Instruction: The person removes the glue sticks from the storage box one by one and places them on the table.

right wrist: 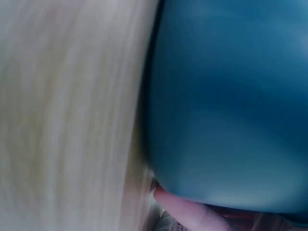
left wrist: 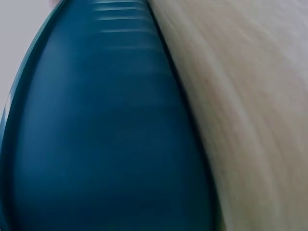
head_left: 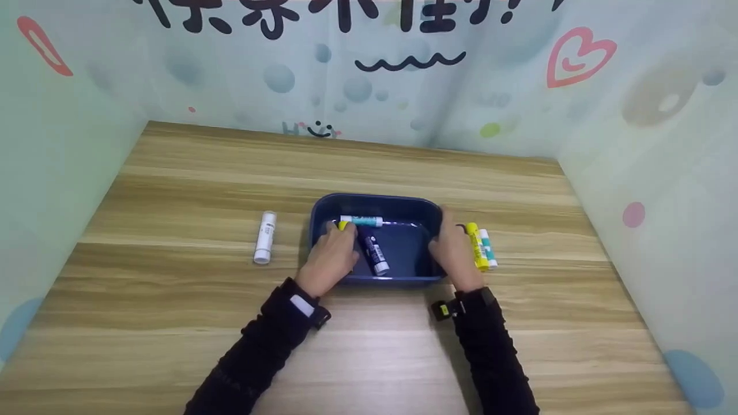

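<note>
A dark blue plastic box point(head_left: 406, 279) stands on the table, with a white-and-teal glue stick point(head_left: 363, 221) and a dark blue glue stick point(head_left: 375, 251) lying in it. My left hand point(head_left: 330, 256) reaches over the box's left side. Its curled fingers hold a yellow glue stick point(head_left: 343, 225), mostly hidden by the hand. At the right end, my right hand point(head_left: 454, 253) grips the box wall, thumb on the inner side. One finger point(right wrist: 190, 209) shows against the outside in the right wrist view. The left wrist view holds only the box's outer wall point(left wrist: 106, 125) and tabletop.
Left of the box lies a white glue stick point(head_left: 265, 237). Beyond the right hand lie a yellow glue stick point(head_left: 477, 246) and a white-and-teal one point(head_left: 488, 249), side by side. Printed fabric walls point(head_left: 357, 109) enclose the wooden table point(head_left: 173, 276) at the back and sides.
</note>
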### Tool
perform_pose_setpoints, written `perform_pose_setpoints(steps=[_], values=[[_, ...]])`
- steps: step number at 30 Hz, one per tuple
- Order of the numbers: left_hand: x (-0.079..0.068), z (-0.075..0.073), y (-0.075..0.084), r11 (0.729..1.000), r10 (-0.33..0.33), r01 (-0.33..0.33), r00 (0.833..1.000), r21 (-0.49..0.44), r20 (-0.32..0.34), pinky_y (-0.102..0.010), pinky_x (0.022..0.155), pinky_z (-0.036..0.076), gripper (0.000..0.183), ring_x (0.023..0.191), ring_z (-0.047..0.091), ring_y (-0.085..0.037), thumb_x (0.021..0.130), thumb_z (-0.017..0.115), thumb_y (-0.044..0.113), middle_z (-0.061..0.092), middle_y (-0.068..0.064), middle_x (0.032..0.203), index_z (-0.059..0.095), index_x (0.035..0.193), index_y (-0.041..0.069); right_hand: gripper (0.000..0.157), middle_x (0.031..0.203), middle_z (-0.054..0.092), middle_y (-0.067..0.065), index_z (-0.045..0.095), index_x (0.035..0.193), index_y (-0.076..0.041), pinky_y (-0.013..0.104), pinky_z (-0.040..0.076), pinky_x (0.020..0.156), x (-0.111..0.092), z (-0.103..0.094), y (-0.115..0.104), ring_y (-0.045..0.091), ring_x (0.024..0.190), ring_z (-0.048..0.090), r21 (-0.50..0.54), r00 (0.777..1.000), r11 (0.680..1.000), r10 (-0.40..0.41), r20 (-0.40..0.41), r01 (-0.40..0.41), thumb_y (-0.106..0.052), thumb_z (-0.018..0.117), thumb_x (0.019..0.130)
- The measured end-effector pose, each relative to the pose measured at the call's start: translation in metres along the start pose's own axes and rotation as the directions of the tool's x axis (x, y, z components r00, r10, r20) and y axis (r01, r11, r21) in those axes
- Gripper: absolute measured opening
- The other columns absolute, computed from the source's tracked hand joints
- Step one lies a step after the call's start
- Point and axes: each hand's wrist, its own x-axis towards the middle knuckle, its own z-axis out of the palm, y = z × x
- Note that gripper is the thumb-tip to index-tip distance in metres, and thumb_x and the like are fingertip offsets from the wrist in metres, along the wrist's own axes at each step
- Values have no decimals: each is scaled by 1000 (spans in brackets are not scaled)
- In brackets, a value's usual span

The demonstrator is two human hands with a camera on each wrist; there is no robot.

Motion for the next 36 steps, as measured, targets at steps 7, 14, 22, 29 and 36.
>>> perform_pose_setpoints(steps=[7, 14, 22, 29, 36], values=[[2, -11, 3, 992, -65, 70, 997, -107, 46, -33, 59, 51, 33, 75, 59, -29, 85, 61, 11, 46, -21, 112, 53, 117, 8, 65, 91, 61, 31, 28, 141, 0, 49, 50, 63, 0, -1, -1, 40, 75, 61, 5, 999, 1000, 17, 32, -17, -1, 51, 80], [4, -42, -2, 954, -123, 138, 990, -265, 71, -24, 57, 52, 37, 82, 56, -22, 87, 60, 16, 44, -16, 117, 52, 123, 14, 66, 94, 62, 31, 27, 141, 0, 50, 51, 65, 0, -2, -2, 40, 78, 62, 14, 998, 999, 31, 46, -31, -1, 52, 80], [2, -90, -44, 927, -145, 136, 989, -350, -1, -28, 66, 51, 37, 88, 55, -26, 86, 56, 14, 48, -19, 120, 53, 123, 10, 66, 90, 61, 32, 30, 140, 1, 52, 50, 63, -1, -2, -2, 44, 76, 61, -14, 1000, 1000, 10, 19, -9, -1, 53, 78], [-3, -115, -93, 896, -220, 256, 966, -363, 137, -26, 71, 48, 39, 95, 53, -26, 90, 50, 16, 48, -22, 128, 48, 128, 7, 67, 93, 61, 31, 27, 142, -1, 49, 50, 63, -1, -3, -2, 40, 75, 61, 9, 998, 999, 32, 47, -33, -2, 52, 79], [-10, -119, -129, 869, -305, 380, 915, -316, 263, -27, 72, 44, 44, 95, 48, -26, 91, 43, 12, 37, -27, 137, 40, 134, 3, 67, 96, 61, 32, 27, 141, 1, 51, 50, 66, 0, -3, -2, 42, 78, 61, -4, 999, 1000, 26, 45, -26, -2, 53, 79]])
